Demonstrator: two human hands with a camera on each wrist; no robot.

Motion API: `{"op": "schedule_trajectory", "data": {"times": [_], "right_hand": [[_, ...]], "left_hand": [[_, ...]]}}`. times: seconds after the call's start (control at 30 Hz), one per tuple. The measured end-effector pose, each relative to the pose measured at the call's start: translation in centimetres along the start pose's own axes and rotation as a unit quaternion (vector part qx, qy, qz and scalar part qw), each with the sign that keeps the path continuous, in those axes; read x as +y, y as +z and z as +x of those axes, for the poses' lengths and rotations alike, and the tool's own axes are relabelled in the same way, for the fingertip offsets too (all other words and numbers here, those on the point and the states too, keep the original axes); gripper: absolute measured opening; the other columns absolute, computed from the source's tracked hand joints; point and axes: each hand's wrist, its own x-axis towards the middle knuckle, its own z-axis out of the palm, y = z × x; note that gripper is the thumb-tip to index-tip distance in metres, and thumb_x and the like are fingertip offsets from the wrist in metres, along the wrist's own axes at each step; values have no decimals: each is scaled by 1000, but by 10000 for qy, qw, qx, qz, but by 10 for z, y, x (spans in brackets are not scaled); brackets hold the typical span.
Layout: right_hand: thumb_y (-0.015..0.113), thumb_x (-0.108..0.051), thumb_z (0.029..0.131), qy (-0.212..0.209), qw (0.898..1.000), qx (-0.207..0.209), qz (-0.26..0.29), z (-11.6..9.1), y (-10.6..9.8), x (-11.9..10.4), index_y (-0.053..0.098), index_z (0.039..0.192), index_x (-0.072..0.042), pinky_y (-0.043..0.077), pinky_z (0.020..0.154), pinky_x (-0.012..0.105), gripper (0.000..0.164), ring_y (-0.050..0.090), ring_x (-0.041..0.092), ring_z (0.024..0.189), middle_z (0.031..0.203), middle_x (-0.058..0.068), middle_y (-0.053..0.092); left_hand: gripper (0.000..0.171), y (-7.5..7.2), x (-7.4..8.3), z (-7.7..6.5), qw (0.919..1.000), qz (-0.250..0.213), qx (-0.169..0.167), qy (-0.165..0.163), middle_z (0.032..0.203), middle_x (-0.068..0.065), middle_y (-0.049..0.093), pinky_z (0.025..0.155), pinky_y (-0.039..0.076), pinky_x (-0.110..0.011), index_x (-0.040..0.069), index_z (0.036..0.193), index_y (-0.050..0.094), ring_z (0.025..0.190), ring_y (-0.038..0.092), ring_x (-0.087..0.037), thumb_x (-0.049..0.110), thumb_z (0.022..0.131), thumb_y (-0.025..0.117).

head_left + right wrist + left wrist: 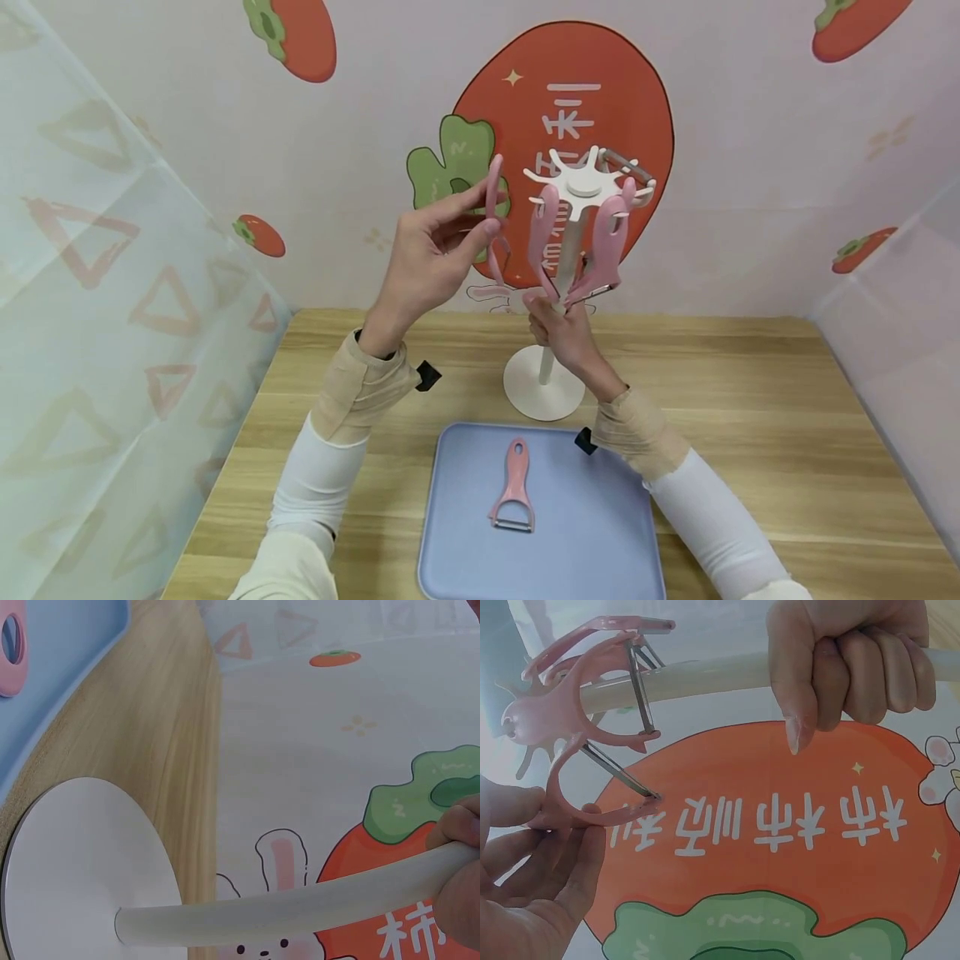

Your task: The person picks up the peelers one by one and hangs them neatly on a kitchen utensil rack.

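Note:
My left hand [431, 254] pinches a pink peeler [492, 196] by its handle, to the left of a white rack with hooks [583, 185]. In the left wrist view the held peeler [559, 799] has its metal blade pointing away from the fingers. My right hand [564, 333] grips the rack's white pole [705, 679], its fingers curled round it. Several pink peelers [609, 237] hang from the rack's hooks. The round white base [525, 392] stands on the table; the right wrist view shows the pole [247, 919] rising from it.
A blue tray [592, 517] lies at the front of the wooden table [757, 433]. One pink peeler [516, 475] lies in it, blade toward me. Behind the rack stands a printed wall [735, 250] with persimmon pictures.

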Motion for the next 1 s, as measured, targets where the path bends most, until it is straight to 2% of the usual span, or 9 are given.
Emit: {"op": "schedule_trajectory", "data": {"times": [0.33,0.43,0.63,0.87,1.0], "right_hand": [[56,-15,105,13,10000,20,-67,0,-1,0,39,71,-4,14,38,29,39,18,14,38,49,-1,24],[56,-16,105,13,10000,10,-73,0,-1,0,38,69,-6,14,38,30,41,17,15,38,48,-1,23],[53,-15,106,11,10000,-92,-35,0,-2,-1,39,70,-8,14,38,30,39,18,14,37,48,0,24],[54,-16,106,-38,9999,-121,-51,1,-1,-2,35,65,-8,13,38,31,45,17,15,37,47,2,22],[56,-18,105,42,10000,-56,-39,1,-1,-1,35,65,-8,13,38,30,46,16,15,37,47,1,22]], "left_hand": [[45,8,8,8,9998,-112,-68,157,125,-21,72,89,59,-38,-6,137,62,105,73,-40,3,95,70],[45,10,10,11,9997,-84,-112,224,128,-22,71,90,59,-38,-6,138,62,108,73,-38,3,94,70],[45,13,9,14,9994,71,-244,235,127,-20,71,89,59,-37,-4,138,63,109,73,-25,6,94,71],[44,14,6,14,9990,81,-387,222,122,-19,73,88,60,-39,-4,137,64,104,74,-30,5,94,71],[43,15,2,12,9985,62,-462,273,122,-19,73,87,60,-39,-5,136,64,103,75,-23,5,94,71]]}}
